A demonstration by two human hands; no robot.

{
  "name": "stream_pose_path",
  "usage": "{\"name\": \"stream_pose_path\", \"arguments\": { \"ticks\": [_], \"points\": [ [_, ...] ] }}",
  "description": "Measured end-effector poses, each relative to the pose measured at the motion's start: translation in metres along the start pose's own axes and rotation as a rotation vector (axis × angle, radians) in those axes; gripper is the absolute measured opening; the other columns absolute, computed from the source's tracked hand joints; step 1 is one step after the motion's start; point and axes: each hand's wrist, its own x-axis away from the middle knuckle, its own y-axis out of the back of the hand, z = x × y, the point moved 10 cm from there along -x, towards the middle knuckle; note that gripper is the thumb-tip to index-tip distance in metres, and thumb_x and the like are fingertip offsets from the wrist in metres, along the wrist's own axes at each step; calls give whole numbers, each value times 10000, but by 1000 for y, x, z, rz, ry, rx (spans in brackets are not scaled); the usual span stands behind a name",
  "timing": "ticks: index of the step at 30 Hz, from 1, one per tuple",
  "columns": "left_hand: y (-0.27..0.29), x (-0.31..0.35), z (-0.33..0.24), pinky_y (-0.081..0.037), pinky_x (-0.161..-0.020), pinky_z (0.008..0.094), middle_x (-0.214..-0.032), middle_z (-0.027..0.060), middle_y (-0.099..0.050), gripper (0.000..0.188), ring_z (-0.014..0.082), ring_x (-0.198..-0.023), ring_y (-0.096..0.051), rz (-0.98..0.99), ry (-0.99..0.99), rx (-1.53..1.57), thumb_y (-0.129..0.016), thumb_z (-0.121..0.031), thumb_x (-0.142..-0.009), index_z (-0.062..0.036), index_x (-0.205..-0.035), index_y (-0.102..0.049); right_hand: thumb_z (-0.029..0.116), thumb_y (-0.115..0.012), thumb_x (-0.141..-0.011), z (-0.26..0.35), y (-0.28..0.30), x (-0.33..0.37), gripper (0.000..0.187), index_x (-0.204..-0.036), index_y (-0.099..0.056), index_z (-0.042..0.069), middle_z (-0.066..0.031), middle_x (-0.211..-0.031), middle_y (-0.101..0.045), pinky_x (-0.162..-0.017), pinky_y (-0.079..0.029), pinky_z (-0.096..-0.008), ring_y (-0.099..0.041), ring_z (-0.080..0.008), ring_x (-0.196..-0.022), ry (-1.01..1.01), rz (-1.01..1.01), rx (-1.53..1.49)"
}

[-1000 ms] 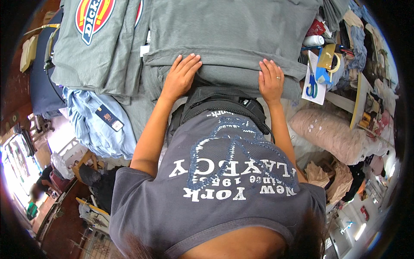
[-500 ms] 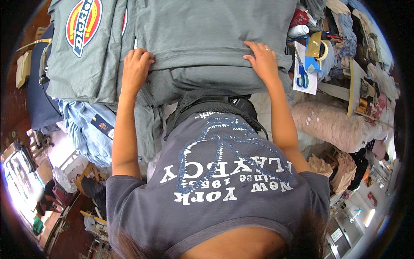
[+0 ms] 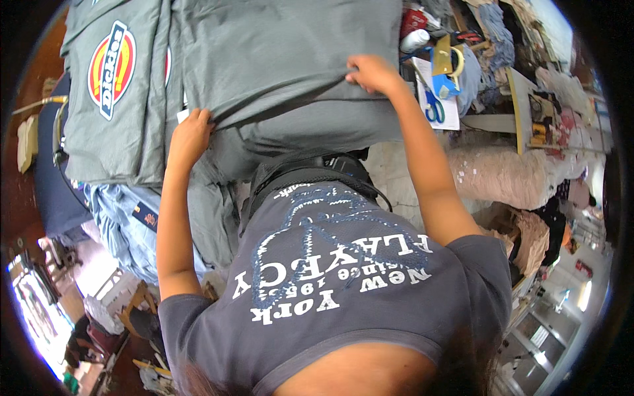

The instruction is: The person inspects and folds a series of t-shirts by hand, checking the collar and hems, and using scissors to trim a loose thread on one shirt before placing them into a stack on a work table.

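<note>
A plain grey T-shirt lies spread over the work surface in front of me, its lower edge lifted into a slanting fold. My left hand is closed on the left end of that edge, beside a small white tag. Farther out and to the right, my right hand pinches the same edge with curled fingers. More grey cloth lies beneath and hangs toward me. At the left is another grey shirt with a red, yellow and blue printed emblem.
Right of the shirt are blue-handled scissors on white paper, a tape roll and a white bottle. Light blue garments hang at the lower left. A large pinkish wrapped bundle lies at the right.
My hands have gone from resting on the shirt's edge to gripping it. The edge is now raised and pulled slantwise, the right hand farther out. The whole view has shifted and tilted slightly.
</note>
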Motion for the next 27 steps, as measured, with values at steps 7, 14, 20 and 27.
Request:
{"name": "stream_pose_path", "arguments": {
  "ticks": [7,14,20,27],
  "points": [
    [-29,-25,-110,-437,-550,365,-672,110,-537,230,264,-600,-548,261,-37,733,-556,-228,-816,-16,-814,-467,110,-489,-761,140,166,-30,234,-970,-551,24,-167,-876,-604,-684,-457,-388,-591,-265,-801,266,-735,292],
    [-60,-61,-161,-469,-697,317,-755,-12,-542,109,108,-705,-529,257,414,2116,-548,-190,-837,-102,-794,-499,145,-521,-747,250,107,70,273,-1006,-581,85,-135,-1010,-577,-799,-435,-362,-557,-268,-919,1093,-756,-257],
    [-96,-45,-135,-477,-769,331,-835,58,-574,110,159,-783,-567,251,593,2042,-539,-144,-838,-52,-819,-480,17,-481,-707,-78,70,40,251,-931,-593,33,-172,-970,-581,-781,-432,-373,-547,-304,-931,159,-859,-389],
    [-104,-44,-138,-465,-792,325,-903,78,-561,153,178,-848,-568,207,553,1977,-557,-96,-817,-30,-898,-444,51,-533,-688,-216,16,110,389,-1073,-484,75,-179,-952,-534,-745,-419,-446,-520,-396,-869,-345,-769,126]
  ]
}}
